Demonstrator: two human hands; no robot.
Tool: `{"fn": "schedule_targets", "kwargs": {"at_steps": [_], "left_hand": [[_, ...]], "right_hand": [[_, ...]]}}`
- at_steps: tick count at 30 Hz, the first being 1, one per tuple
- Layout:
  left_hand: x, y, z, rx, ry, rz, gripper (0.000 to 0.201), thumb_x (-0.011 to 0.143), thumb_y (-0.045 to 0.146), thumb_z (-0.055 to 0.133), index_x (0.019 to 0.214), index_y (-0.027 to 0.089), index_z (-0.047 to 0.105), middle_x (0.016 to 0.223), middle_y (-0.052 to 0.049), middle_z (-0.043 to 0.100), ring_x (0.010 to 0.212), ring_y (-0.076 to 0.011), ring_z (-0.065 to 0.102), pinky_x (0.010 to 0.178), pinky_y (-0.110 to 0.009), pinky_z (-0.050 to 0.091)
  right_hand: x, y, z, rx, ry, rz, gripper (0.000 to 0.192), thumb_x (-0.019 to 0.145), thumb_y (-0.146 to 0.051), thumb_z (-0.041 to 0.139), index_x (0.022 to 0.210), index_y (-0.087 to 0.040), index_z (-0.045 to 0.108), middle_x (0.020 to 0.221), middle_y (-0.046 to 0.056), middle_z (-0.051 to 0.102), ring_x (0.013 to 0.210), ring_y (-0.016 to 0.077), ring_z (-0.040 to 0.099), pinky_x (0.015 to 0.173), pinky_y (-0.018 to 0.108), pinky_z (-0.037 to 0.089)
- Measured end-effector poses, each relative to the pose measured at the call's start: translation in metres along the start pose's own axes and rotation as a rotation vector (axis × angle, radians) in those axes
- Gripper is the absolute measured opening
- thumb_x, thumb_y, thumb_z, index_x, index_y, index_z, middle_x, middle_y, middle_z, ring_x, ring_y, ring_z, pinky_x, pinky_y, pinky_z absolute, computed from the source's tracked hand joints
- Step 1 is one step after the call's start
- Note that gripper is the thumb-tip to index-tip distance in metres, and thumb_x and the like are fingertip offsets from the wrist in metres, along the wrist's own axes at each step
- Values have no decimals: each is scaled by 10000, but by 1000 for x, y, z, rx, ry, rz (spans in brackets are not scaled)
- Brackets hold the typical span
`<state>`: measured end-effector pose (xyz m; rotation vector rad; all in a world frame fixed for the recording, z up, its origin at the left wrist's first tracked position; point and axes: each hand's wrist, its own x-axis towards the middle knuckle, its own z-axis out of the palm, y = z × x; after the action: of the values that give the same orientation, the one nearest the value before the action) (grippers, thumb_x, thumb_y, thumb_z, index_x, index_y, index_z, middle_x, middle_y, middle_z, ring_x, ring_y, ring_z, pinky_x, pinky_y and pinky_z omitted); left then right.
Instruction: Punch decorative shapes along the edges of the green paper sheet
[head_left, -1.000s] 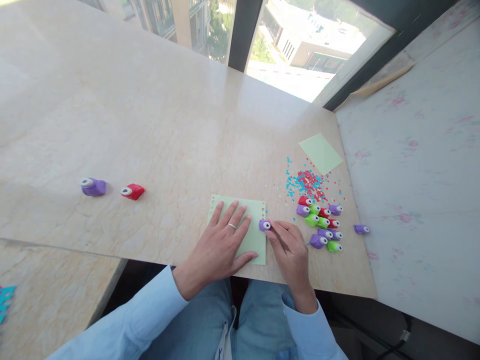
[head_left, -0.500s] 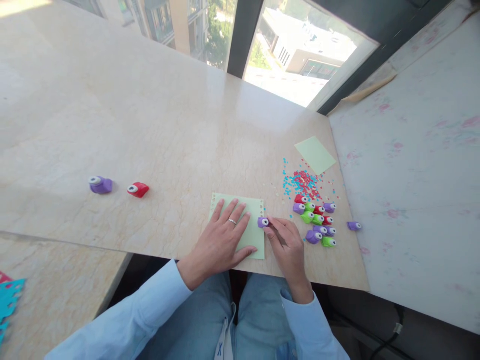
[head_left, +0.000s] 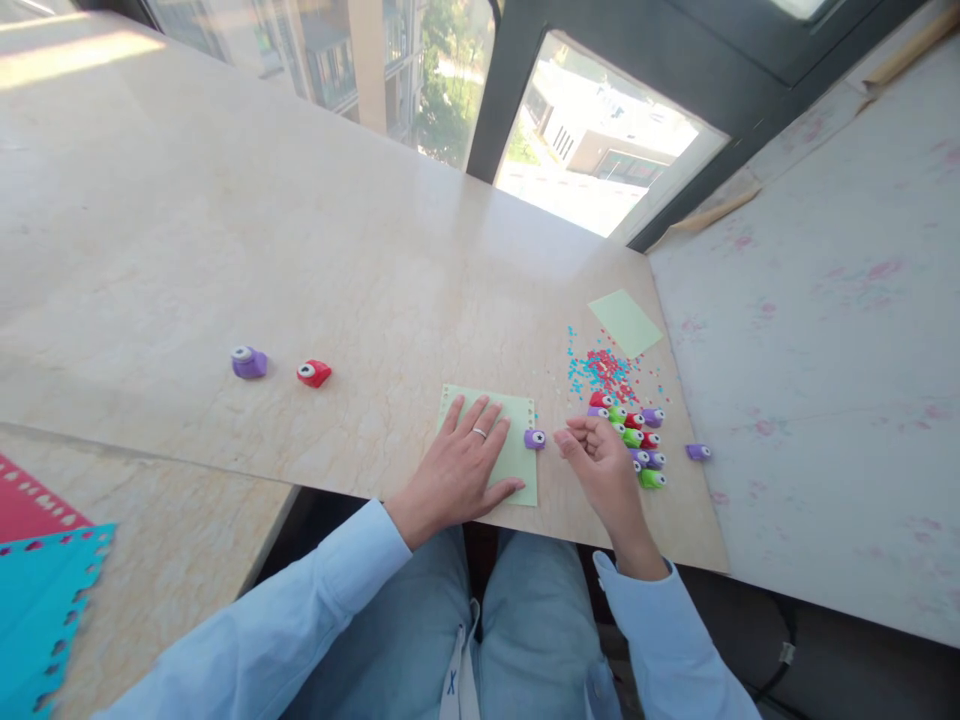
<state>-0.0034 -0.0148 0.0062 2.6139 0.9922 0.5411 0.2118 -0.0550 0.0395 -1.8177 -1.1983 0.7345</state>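
Observation:
A pale green sheet of paper (head_left: 520, 410) lies on the table with small punched holes along its left and right edges. My left hand (head_left: 461, 465) rests flat on it, fingers spread, a ring on one finger. Sitting on the sheet's right edge is a small purple craft punch (head_left: 535, 439) with a star on its white top. Just right of that punch, and apart from it, my right hand (head_left: 604, 465) is closed with fingers curled toward the thumb. Whether anything tiny is pinched there, I cannot make out.
Several red, green and purple punches (head_left: 634, 438) cluster at right, below scattered red and blue paper bits (head_left: 607, 372) and another green sheet (head_left: 625, 323). One purple punch (head_left: 698, 452) stands by the wall. Left are a purple punch (head_left: 249, 362), a red punch (head_left: 313, 373) and punched blue paper (head_left: 56, 600).
My right hand has let go of the purple punch and moved right, its fingers curling. The punch stays on the paper's edge. The camera view has shifted slightly.

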Motion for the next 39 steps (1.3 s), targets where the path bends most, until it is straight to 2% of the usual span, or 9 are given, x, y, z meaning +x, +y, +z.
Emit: {"fn": "schedule_targets", "kwargs": {"at_steps": [4, 8, 17, 23, 28, 39], "left_hand": [[0, 0, 0, 6, 0, 4, 731, 934, 627, 468, 1406, 69, 465, 1491, -221, 470, 1450, -371, 339, 1218, -565, 152], [1, 0, 0, 13, 6, 7, 687, 942, 598, 478, 1384, 73, 485, 1482, -220, 478, 1445, -377, 343, 1211, -572, 162], [2, 1, -2, 9, 5, 7, 585, 942, 538, 517, 1331, 101, 532, 1466, -215, 491, 1438, -371, 349, 1197, -578, 178], [2, 1, -2, -1, 8, 3, 575, 931, 523, 544, 1326, 104, 536, 1465, -219, 493, 1438, -365, 350, 1197, -577, 169], [3, 1, -1, 14, 8, 8, 578, 935, 522, 537, 1321, 93, 540, 1462, -220, 493, 1426, -383, 363, 1193, -579, 183], [2, 1, 0, 14, 35, 12, 547, 937, 510, 537, 1319, 119, 543, 1453, -210, 503, 1425, -366, 369, 1188, -587, 195]], "right_hand": [[23, -18, -11, -204, -187, -23, 337, 727, -490, 739, 840, -197, 616, 750, 22, 646, 681, 183, 607, 655, 333, 499], [38, -29, -12, -292, -339, -37, 260, 716, -419, 728, 782, -197, 608, 728, 9, 634, 657, 167, 584, 631, 311, 464], [54, -30, -3, -375, -468, 13, 184, 654, -312, 738, 702, -201, 600, 647, -26, 601, 592, 148, 542, 570, 283, 413], [55, -34, 4, -550, -445, -15, 152, 659, -224, 714, 638, -211, 564, 588, -49, 566, 557, 135, 511, 539, 263, 367], [54, -41, 12, -671, -444, 56, 197, 664, -163, 719, 641, -218, 531, 575, -59, 543, 575, 141, 517, 567, 264, 356], [56, -32, 15, -655, -412, 38, 212, 638, -137, 730, 655, -216, 535, 597, -54, 560, 598, 144, 535, 563, 257, 348]]}}
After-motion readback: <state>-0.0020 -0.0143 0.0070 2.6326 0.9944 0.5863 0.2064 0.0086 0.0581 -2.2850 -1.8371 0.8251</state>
